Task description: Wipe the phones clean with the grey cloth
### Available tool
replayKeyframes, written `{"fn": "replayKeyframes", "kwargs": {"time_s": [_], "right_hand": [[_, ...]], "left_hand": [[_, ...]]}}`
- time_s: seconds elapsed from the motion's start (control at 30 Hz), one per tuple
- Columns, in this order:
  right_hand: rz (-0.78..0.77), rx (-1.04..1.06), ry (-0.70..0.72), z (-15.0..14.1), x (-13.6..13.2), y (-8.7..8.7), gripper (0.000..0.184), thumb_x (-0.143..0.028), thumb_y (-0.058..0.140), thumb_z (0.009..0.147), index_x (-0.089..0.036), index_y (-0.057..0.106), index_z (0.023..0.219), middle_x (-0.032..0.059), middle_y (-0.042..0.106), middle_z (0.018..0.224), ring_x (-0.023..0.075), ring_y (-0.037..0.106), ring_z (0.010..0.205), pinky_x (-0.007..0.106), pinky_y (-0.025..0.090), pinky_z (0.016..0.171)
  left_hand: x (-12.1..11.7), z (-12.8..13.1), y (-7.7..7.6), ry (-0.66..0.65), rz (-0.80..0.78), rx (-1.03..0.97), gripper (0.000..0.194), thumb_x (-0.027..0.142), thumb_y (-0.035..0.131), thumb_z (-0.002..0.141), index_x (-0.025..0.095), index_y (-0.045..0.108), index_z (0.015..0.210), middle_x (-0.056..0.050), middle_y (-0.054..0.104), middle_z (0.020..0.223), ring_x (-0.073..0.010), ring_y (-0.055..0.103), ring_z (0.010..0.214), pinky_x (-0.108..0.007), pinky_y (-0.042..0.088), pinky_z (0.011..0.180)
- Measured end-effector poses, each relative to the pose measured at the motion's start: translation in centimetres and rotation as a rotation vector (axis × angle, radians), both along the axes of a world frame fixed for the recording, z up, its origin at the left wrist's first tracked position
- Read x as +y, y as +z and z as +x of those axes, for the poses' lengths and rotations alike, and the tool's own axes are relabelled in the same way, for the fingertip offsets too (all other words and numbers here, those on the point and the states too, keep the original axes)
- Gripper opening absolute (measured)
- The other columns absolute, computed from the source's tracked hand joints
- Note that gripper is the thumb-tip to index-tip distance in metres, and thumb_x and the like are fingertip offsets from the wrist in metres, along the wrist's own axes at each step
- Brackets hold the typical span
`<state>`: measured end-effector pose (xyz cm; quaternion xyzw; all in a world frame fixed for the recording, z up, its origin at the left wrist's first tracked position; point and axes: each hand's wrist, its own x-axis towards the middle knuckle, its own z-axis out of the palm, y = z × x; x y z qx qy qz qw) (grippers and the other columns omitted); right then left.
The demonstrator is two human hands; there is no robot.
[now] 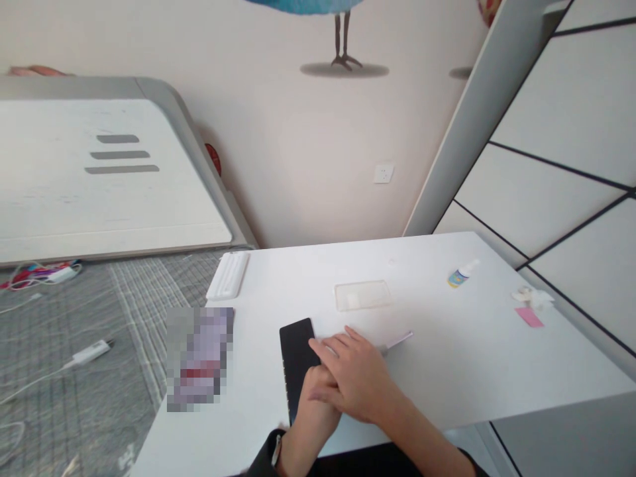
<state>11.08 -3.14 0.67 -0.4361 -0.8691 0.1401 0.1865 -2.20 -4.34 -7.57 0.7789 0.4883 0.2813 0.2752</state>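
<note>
L hand (pixel 312 405) on blk phone (pixel 296 358) | phone at 9 o'clock of R hand (pixel 354 379), long axis 12–6 | R open atop L | L grip can't tell

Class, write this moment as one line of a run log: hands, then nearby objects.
left hand against black phone | right hand over left hand | clear plastic case beyond | grip unclear

I count two of my own, my left hand (pixel 312 412) and my right hand (pixel 355 376), then one black phone (pixel 297 351), one clear case (pixel 362 295), one small bottle (pixel 462 275), one pink slip (pixel 529 317), one white pad (pixel 227 275), one slim tool (pixel 397 341) and, I think, one blurred packet (pixel 199 358).
</note>
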Motion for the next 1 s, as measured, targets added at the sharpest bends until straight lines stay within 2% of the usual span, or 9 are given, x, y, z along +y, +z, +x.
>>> {"fn": "replayKeyframes", "kwargs": {"time_s": [0.07,0.13,0.27,0.43,0.57,0.7,0.87,0.93,1.0], "right_hand": [[0.011,0.041,-0.011,2.2,0.4,0.5,0.071,-0.065,0.016,0.111,-0.021,0.057,0.147,0.0088,0.072,0.136,0.0225,0.067,0.124,0.038,0.05,0.112],[0.021,0.045,-0.078,4.8,0.8,0.8,0.062,-0.048,0.011,0.114,-0.021,0.053,0.151,0.009,0.067,0.144,0.0198,0.063,0.131,0.035,0.05,0.111],[0.023,-0.07,-0.172,7.4,1.2,0.1,0.045,-0.041,0.037,0.112,-0.017,0.063,0.141,0.0134,0.074,0.132,0.0283,0.068,0.123,0.052,0.045,0.117],[0.057,-0.179,-0.23,8.7,1.7,-0.9,0.043,-0.037,0.046,0.11,-0.014,0.064,0.141,0.0156,0.073,0.131,0.0316,0.068,0.121,0.059,0.045,0.115],[0.118,-0.203,-0.333,11.5,2.1,-0.5,0.042,-0.034,0.043,0.111,-0.013,0.064,0.14,0.0167,0.073,0.13,0.0355,0.068,0.12,0.065,0.041,0.114],[0.173,-0.171,-0.399,13.6,1.7,0.3,0.038,-0.032,0.043,0.11,-0.014,0.068,0.132,0.0169,0.074,0.128,0.0345,0.068,0.117,0.059,0.045,0.11],[0.108,-0.098,-0.29,11.8,-0.1,0.8,0.025,-0.027,0.049,0.109,-0.022,0.072,0.099,0.006,0.076,0.102,0.021,0.07,0.092,0.035,0.055,0.079],[0.063,-0.086,-0.205,9.9,-0.9,0.6,0.022,-0.024,0.053,0.107,-0.024,0.071,0.095,0.0021,0.076,0.099,0.0192,0.07,0.092,0.036,0.056,0.087],[0.05,-0.08,-0.144,7.8,-1.7,0.2,0.017,-0.023,0.055,0.106,-0.024,0.072,0.103,0.0021,0.077,0.106,0.022,0.07,0.106,0.046,0.05,0.109]], "left_hand": [[-0.1,-0.2,0.4,-0.035,0.0,0.025,0.02,0.027,0.069,0.1,0.016,0.065,0.084,0.003,0.065,0.075,-0.0112,0.062,0.062,-0.026,0.053,0.061],[-0.1,-0.3,1.1,-0.057,-0.001,0.036,0.016,0.011,0.067,0.092,0.017,0.064,0.078,0.002,0.067,0.073,-0.0132,0.064,0.063,-0.025,0.05,0.062],[-0.2,-0.3,2.2,-0.064,-0.011,0.032,0.021,-0.001,0.058,0.077,0.019,0.064,0.072,-0.003,0.072,0.073,-0.0182,0.069,0.065,-0.025,0.044,0.059],[-0.2,0.1,3.1,-0.075,-0.029,-0.001,0.025,0.001,0.058,0.084,0.021,0.072,0.084,-0.003,0.079,0.082,-0.0215,0.077,0.075,-0.024,0.049,0.064],[-0.2,0.3,3.6,-0.09,-0.036,-0.081,0.023,0.015,0.062,0.1,0.027,0.077,0.112,0.0,0.084,0.106,-0.0193,0.081,0.095,-0.022,0.057,0.082],[-0.1,0.4,3.5,-0.092,-0.021,-0.137,0.021,0.026,0.064,0.104,0.031,0.076,0.121,0.002,0.082,0.117,-0.0183,0.08,0.104,-0.022,0.059,0.09],[-0.1,0.4,3.6,-0.081,-0.01,-0.135,0.021,0.03,0.063,0.105,0.029,0.077,0.119,-0.001,0.083,0.116,-0.0204,0.081,0.103,-0.025,0.06,0.091],[-0.1,0.4,3.7,-0.08,-0.009,-0.115,0.021,0.029,0.062,0.104,0.028,0.077,0.118,-0.002,0.083,0.114,-0.0208,0.081,0.1,-0.026,0.06,0.09],[-0.1,0.4,3.7,-0.082,-0.008,-0.086,0.02,0.024,0.061,0.103,0.026,0.078,0.114,-0.003,0.084,0.108,-0.0217,0.081,0.095,-0.026,0.061,0.085]]}}
